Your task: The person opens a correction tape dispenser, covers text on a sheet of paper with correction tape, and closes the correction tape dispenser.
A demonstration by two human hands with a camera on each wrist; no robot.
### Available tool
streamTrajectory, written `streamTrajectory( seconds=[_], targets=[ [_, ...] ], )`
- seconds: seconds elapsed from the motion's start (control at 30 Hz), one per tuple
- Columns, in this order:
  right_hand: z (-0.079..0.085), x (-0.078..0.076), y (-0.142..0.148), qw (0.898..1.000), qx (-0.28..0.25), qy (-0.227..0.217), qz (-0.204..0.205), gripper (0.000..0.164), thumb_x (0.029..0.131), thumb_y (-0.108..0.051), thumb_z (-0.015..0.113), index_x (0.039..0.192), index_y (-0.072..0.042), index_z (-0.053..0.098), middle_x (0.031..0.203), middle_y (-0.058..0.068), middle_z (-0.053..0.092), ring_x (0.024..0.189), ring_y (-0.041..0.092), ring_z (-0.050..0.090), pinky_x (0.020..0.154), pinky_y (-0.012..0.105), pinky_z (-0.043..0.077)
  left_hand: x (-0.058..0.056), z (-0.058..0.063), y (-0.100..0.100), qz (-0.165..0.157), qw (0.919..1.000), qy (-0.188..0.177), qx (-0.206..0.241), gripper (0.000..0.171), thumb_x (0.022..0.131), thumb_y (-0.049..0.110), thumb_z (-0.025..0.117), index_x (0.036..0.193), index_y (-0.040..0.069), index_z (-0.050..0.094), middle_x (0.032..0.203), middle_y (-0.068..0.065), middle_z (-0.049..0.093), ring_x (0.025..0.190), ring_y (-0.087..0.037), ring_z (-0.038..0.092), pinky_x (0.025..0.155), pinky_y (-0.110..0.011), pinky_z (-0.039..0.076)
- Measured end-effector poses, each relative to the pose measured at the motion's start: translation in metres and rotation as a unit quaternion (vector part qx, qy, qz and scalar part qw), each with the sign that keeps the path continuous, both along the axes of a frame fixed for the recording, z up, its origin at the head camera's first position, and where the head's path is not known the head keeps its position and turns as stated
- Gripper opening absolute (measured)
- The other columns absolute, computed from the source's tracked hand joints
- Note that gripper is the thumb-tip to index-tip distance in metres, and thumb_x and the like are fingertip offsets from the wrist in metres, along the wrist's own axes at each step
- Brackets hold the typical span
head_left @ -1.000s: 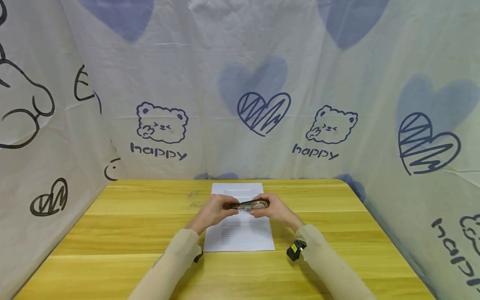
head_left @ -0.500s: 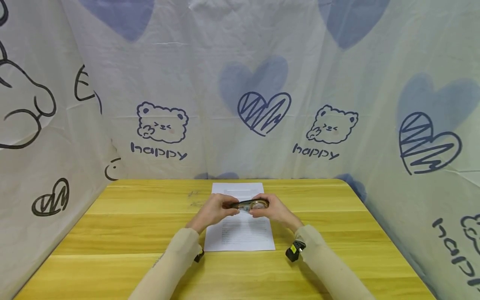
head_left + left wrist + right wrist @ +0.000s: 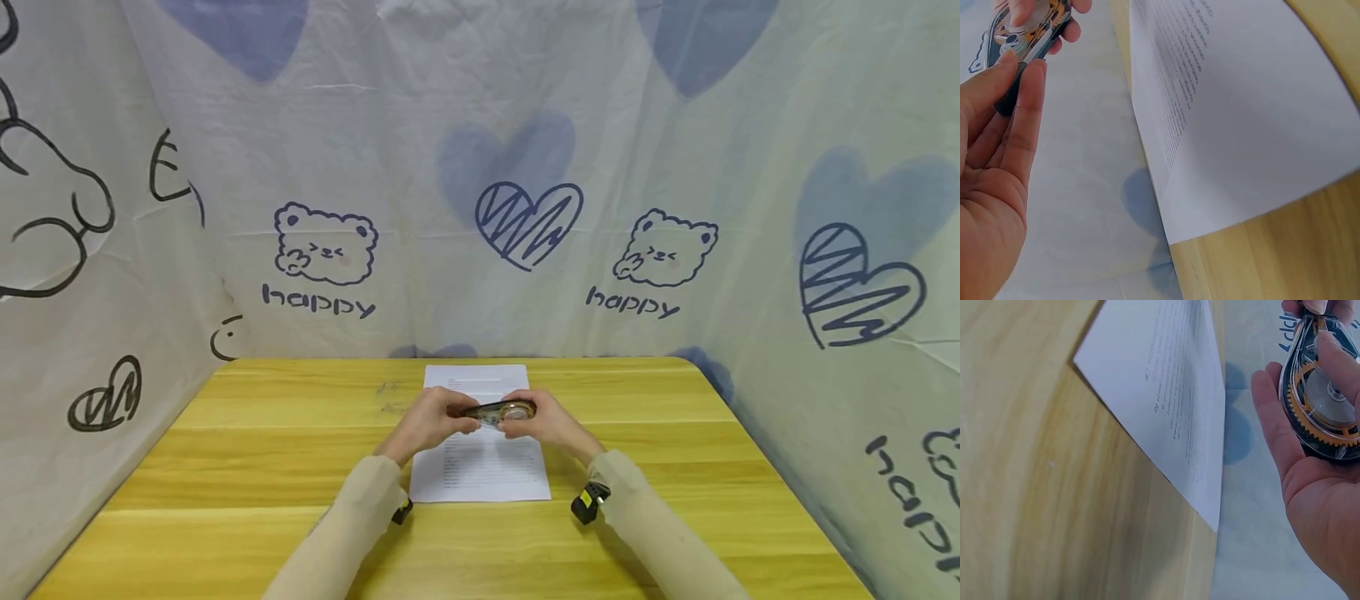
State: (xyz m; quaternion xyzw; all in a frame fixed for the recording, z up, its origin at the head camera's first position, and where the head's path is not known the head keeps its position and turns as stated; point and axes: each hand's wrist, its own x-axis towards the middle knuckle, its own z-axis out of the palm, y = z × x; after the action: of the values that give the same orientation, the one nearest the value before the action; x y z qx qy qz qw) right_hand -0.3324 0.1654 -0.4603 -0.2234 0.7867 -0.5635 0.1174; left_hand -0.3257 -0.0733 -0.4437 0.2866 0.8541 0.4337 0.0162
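A correction tape dispenser (image 3: 517, 411) is held level between both hands above a printed sheet of paper (image 3: 487, 479). Its clear body shows an orange toothed wheel (image 3: 1302, 406) and a pale disc in the right wrist view. My left hand (image 3: 435, 417) pinches the narrow dark tip (image 3: 1010, 97) between thumb and fingers. At the wide end, my right hand (image 3: 553, 421) grips the body, its thumb lying over the clear face and the fingers behind. The left hand covers the very end of the tip in the head view.
The paper lies flat on a wooden table (image 3: 285, 467), its top near the far edge. Pale cloth (image 3: 420, 150) with hearts and bear drawings hangs behind the table and at both sides. Each wrist wears a small black camera (image 3: 590, 502).
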Motion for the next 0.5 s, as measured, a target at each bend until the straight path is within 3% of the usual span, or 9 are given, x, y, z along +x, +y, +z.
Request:
streamTrajectory(
  seconds=[0.37, 0.5],
  targets=[
    [-0.0020, -0.0003, 0.0003, 0.999, 0.034, 0.021, 0.004, 0.035, 0.087, -0.011, 0.075, 0.119, -0.002, 0.065, 0.105, 0.017, 0.068, 0.088, 0.019, 0.069, 0.080, 0.042, 0.060, -0.0032, -0.0011, 0.0030, -0.004, 0.9998, -0.019, -0.007, 0.021, 0.084, 0.009, 0.077, 0.104, 0.004, 0.076, 0.085, -0.006, 0.076, 0.067, -0.007, 0.064, 0.059, -0.022, 0.050],
    [-0.0044, -0.0012, -0.0021, 0.999, 0.027, 0.017, 0.006, 0.036, 0.087, -0.010, 0.074, 0.120, 0.001, 0.064, 0.104, 0.020, 0.068, 0.091, 0.031, 0.070, 0.079, 0.043, 0.060, -0.0029, -0.0014, 0.0009, -0.008, 0.9998, -0.016, -0.012, 0.021, 0.086, 0.010, 0.075, 0.106, 0.004, 0.076, 0.086, -0.005, 0.075, 0.068, -0.007, 0.063, 0.060, -0.022, 0.050]
  ],
)
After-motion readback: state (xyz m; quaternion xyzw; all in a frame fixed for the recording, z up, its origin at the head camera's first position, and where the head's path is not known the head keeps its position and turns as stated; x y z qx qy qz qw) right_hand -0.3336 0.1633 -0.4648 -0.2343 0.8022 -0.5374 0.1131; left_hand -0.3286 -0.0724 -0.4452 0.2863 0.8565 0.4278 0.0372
